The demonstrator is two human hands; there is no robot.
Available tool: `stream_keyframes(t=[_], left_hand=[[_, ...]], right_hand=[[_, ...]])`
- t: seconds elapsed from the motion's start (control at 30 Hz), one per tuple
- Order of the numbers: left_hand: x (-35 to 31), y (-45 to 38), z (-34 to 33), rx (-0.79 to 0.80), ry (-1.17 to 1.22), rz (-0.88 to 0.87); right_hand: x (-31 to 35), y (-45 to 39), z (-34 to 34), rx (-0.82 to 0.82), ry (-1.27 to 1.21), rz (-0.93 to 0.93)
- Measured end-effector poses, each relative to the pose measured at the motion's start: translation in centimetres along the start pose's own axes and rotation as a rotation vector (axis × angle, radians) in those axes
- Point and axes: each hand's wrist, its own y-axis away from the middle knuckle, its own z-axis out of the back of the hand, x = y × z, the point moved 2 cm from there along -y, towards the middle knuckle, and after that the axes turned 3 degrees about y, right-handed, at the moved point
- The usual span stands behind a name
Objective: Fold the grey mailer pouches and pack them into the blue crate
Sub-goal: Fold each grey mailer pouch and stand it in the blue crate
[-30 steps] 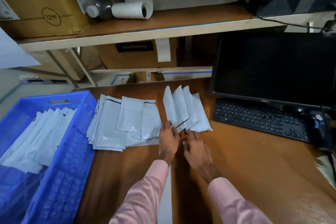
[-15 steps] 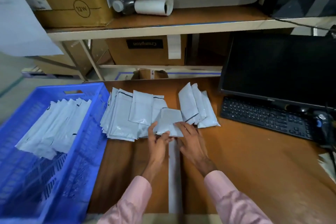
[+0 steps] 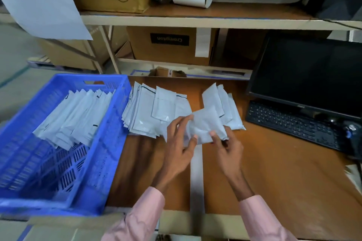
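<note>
Both hands hold one grey pouch above the worktop (image 3: 274,162).

Blue crate (image 3: 109,154) with packed pouches (image 3: 72,117) left; unfolded stack (image 3: 148,115); left hand (image 3: 179,143) and right hand (image 3: 225,143) fingers pinch the pouch (image 3: 205,125) between them; folded pouches (image 3: 225,107) just behind.

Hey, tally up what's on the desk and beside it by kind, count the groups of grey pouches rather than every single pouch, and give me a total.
Blue crate: 1
Groups of grey pouches: 4 (row in the crate, flat stack, fanned set, one pouch held by left hand and right hand)
Monitor: 1
Keyboard: 1
Total: 7
</note>
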Motion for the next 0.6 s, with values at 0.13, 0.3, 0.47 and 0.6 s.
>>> stream_keyframes(t=[0.13, 0.3, 0.47, 0.6], left_hand=[[2.1, 1.6, -2.1, 0.129, -0.346, -0.132], [9.6, 6.2, -4.5, 0.465, -0.586, 0.049], [10.5, 7.2, -4.8, 0.478, -0.662, 0.021], [10.0, 6.2, -5.0, 0.424, -0.683, 0.061]], right_hand=[[-5.0, 2.8, 0.5, -0.003, -0.183, -0.278], [-12.2, 6.8, 0.5, 0.099, 0.001, -0.545], [-12.3, 8.2, 1.2, 0.016, 0.518, -0.198], [-11.9, 7.2, 0.1, 0.103, 0.843, 0.056]])
